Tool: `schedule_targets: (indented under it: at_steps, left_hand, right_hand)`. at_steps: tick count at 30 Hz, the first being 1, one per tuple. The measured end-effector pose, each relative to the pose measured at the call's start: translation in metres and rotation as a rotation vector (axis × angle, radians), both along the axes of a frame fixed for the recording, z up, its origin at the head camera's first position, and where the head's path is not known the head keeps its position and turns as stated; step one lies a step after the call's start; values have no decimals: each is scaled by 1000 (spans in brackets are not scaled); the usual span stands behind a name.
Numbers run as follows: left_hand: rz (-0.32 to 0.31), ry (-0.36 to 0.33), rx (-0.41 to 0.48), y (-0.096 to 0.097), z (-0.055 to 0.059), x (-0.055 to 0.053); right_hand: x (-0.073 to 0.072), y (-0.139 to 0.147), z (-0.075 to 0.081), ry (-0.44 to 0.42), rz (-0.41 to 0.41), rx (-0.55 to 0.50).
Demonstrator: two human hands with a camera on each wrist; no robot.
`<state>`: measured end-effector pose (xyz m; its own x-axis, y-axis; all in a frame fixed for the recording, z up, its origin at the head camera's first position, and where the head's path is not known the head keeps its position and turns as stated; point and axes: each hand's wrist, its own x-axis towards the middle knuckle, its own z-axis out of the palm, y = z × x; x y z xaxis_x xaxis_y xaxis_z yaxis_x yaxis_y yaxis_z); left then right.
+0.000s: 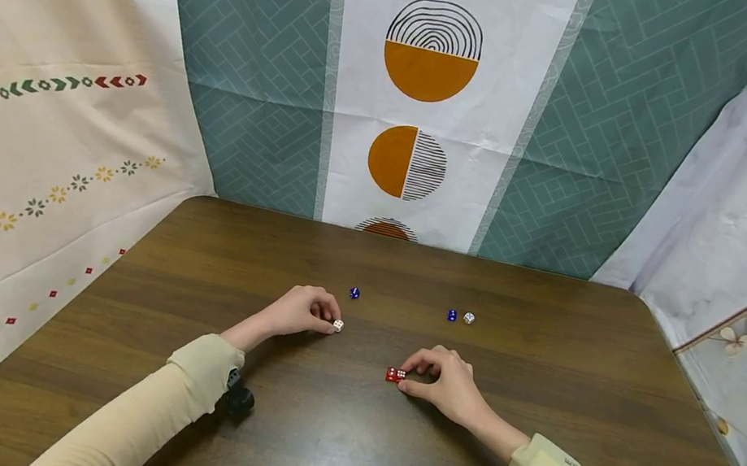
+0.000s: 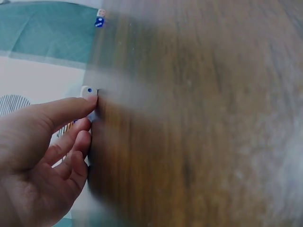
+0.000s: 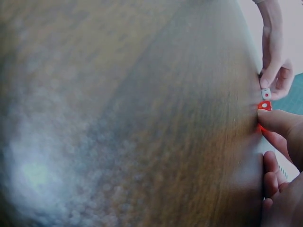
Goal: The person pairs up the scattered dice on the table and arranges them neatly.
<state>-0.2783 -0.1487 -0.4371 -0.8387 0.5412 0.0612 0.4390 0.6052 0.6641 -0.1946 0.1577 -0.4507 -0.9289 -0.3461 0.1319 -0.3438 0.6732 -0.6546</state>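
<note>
My left hand (image 1: 304,312) pinches a small white die (image 1: 338,326) between thumb and fingers, low over the wooden table. In the left wrist view the thumb lies against that white die (image 2: 87,91), which shows a blue pip. To its right, and nearer the front, my right hand (image 1: 448,382) pinches the right one of two red dice (image 1: 401,374). The other red die (image 1: 390,374) sits snug against its left side. In the right wrist view, my right thumb presses the near side of the red die (image 3: 264,105).
Just beyond my left fingers lies a blue die (image 1: 354,293). Farther right, another blue die (image 1: 452,315) sits beside a white die (image 1: 469,318). The brown table (image 1: 253,246) ends at a hanging patterned cloth (image 1: 251,122) at the back.
</note>
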Motion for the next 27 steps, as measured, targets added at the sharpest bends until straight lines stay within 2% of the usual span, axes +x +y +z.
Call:
schedule_targets:
  at_steps: [6,10,16,23,27]
  left_hand:
    - [19,18,0,6,0,1]
    - [30,5,3,13,1,1]
    - [24,-8,-3,28,1,2]
    - [61,-13,-55,47,4,5]
    - [54,-14,-58,58,4,7]
  right_hand:
    - [0,0,0,0,0,2]
    - [-1,0,0,9,2,9]
    - [-1,0,-1,9,8,11]
    - [-2,0,-1,1,7,17]
    - [-3,0,-1,3,14,21]
